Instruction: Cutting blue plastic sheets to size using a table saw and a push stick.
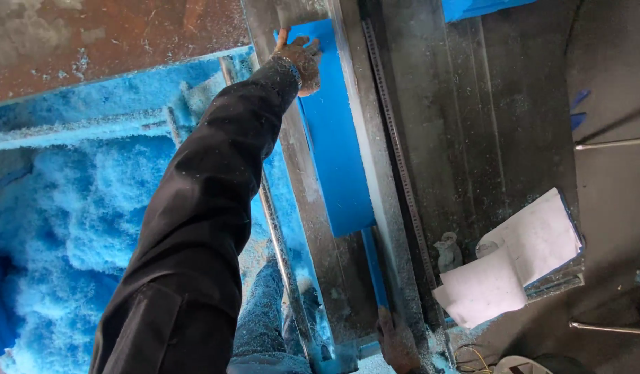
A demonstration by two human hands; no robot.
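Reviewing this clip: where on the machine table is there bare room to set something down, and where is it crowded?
Bare: the grey table between the ruler strip and the white papers. Crowded: the channel where the left hand presses the blue board, and the blue shavings left.

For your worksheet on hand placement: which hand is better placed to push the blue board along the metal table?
Probably the left hand: it rests on the blue board's far end. The right hand sits low, by the near edge.
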